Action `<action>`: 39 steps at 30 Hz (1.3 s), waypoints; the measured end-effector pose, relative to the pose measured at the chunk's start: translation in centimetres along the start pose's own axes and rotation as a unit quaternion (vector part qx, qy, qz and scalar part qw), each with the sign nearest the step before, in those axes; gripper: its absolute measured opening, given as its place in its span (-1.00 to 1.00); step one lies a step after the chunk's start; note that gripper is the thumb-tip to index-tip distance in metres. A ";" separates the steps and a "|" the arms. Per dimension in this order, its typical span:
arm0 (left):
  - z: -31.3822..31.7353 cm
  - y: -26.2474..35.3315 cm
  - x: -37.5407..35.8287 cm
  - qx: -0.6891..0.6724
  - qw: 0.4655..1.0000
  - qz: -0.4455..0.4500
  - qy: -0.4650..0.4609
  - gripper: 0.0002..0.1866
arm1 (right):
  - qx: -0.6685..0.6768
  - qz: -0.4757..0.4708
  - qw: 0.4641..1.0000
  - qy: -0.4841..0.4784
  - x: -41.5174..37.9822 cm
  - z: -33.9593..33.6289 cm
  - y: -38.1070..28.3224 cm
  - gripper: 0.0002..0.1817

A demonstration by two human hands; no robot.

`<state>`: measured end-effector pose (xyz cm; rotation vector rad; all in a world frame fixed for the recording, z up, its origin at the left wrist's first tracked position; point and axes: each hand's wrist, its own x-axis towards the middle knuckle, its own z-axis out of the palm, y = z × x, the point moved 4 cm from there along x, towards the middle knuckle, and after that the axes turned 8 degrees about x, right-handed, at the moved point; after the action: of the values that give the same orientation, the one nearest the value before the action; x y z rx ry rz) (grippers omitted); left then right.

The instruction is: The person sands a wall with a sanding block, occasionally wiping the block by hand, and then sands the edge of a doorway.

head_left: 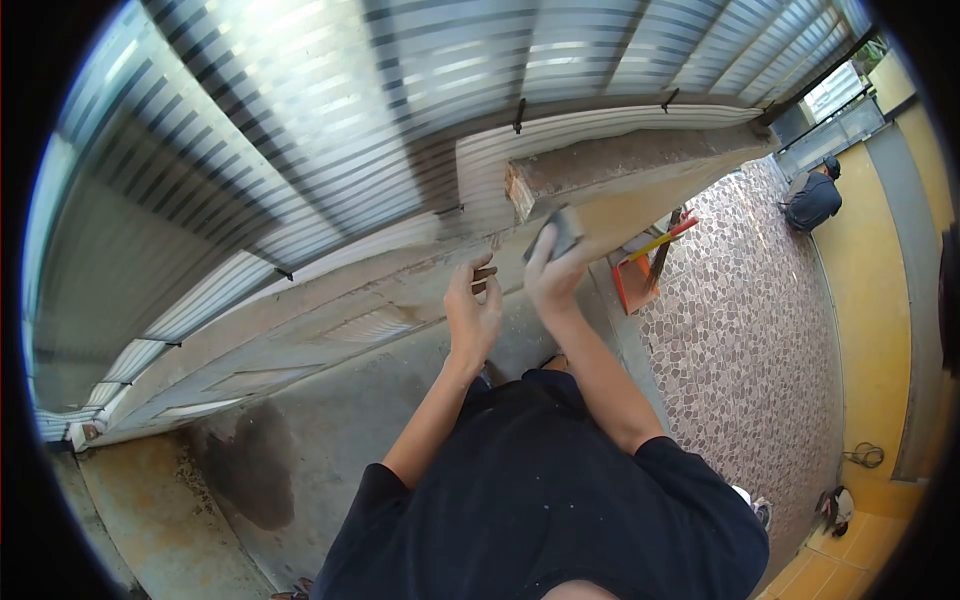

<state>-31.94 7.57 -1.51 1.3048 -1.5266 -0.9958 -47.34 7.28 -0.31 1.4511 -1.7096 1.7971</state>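
Note:
A grey sanding block (560,233) is gripped in my right hand (552,275), whose fingers look dusty and a little blurred. It is raised close to the end of the low plastered wall (610,205), just below the broken corner of its ledge. My left hand (473,305) hovers by the same wall's top edge, fingers loosely bent with a gap between thumb and forefinger, and nothing shows in it.
Corrugated translucent sheets (470,60) rise behind the wall. An orange dustpan (634,284) stands right of me on the stone-patterned floor (740,350). Another person (811,197) crouches by the yellow wall (872,300). A dark wet patch (245,465) marks the concrete at left.

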 end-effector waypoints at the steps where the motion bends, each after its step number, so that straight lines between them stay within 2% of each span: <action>1: 0.0 -0.3 -0.1 -0.001 1.000 -0.005 0.000 -0.69 | -0.002 0.002 1.000 -0.005 2.1 -0.1 -0.3 -0.61; 3: -0.1 -0.6 -0.1 0.012 1.000 0.006 0.002 -0.71 | 0.040 0.056 0.995 0.073 4.9 -0.3 -0.1 -0.58; 5: -0.1 -0.6 -0.2 0.012 1.000 0.001 -0.001 -0.71 | 0.035 0.043 0.997 0.062 2.5 1.4 0.5 -0.57; 7: 0.2 -0.5 0.0 0.008 1.000 -0.001 0.000 -0.71 | -0.017 -0.028 0.997 -0.071 -2.7 2.5 1.9 -0.59; 8: 0.2 -0.5 -0.1 0.001 1.000 -0.001 0.002 -0.72 | -0.017 -0.029 0.997 -0.073 -3.7 1.6 1.3 -0.59; 10: 0.2 -0.4 0.1 -0.007 1.000 -0.002 0.009 -0.72 | 0.009 0.079 0.991 -0.109 -4.5 0.5 0.7 -0.61; 12: 0.3 1.1 -0.4 0.020 0.995 0.098 -0.011 -0.66 | 0.000 0.084 0.989 -0.125 -3.4 -0.8 -0.1 -0.60; 13: 0.4 1.5 -0.8 0.019 0.995 0.095 -0.010 -0.66 | -0.009 0.087 0.987 -0.137 -2.5 -1.5 -0.8 -0.59; 15: 1.1 3.1 -1.6 0.040 0.978 0.202 -0.034 -0.56 | 0.016 0.069 0.989 -0.133 -0.5 -2.4 -3.1 -0.58; 16: 1.5 2.7 -2.0 0.002 0.981 0.180 -0.068 -0.45 | 0.040 0.097 0.982 -0.156 0.3 -2.6 -4.1 -0.60; 17: 1.5 2.5 -2.0 0.002 0.982 0.177 -0.064 -0.45 | 0.064 0.126 0.974 -0.179 0.7 -2.7 -4.8 -0.61; 18: 1.4 2.7 -1.9 -0.025 0.981 0.181 -0.069 -0.41 | 0.029 0.141 0.963 -0.230 0.7 -2.8 -4.9 -0.67; 20: 0.7 2.8 -1.7 -0.051 0.980 0.181 -0.071 -0.37 | 0.013 0.131 0.963 -0.233 1.3 -3.2 -6.1 -0.68; 22: 0.0 3.9 -1.7 0.100 0.957 0.252 -0.101 -0.33 | -0.004 0.121 0.965 -0.234 2.0 -3.6 -6.8 -0.68; 23: -0.2 4.4 -1.8 0.098 0.958 0.250 -0.097 -0.33 | -0.034 0.081 0.970 -0.228 2.6 -3.8 -7.1 -0.68; 24: -0.3 5.1 -2.0 0.083 0.961 0.253 -0.079 -0.33 | -0.063 0.040 0.973 -0.220 3.2 -3.8 -7.5 -0.68; 26: 0.6 5.3 -2.4 0.069 0.963 0.254 -0.060 -0.34 | -0.049 0.048 0.971 -0.227 4.0 -3.5 -8.1 -0.67; 28: 1.4 5.0 -2.3 0.098 0.965 0.231 0.071 -0.33 | -0.036 0.055 0.971 -0.232 4.5 -2.9 -8.6 -0.66; 29: 2.0 4.8 -2.1 0.098 0.965 0.231 0.073 -0.33 | -0.049 0.046 0.971 -0.229 4.6 -2.5 -9.0 -0.65; 31: 1.9 5.6 -1.1 0.098 0.956 0.237 0.143 -0.36 | -0.061 0.036 0.971 -0.228 5.2 -1.8 -9.3 -0.65; 34: 2.4 5.6 0.1 0.139 0.953 0.234 0.131 -0.38 | -0.070 0.047 0.971 -0.223 6.4 -1.2 -8.8 -0.65; 36: 3.1 5.2 0.5 0.128 0.951 0.240 0.148 -0.39 | -0.018 0.038 0.972 -0.231 6.8 -1.1 -8.5 -0.60; 39: 3.9 4.6 1.0 0.108 0.952 0.235 0.164 -0.41 | -0.007 0.022 0.967 -0.253 6.7 -1.1 -8.1 -0.55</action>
<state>-37.06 7.36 1.81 1.1069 -1.6049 -0.2984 -44.92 7.58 9.96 2.0090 -1.9833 1.5101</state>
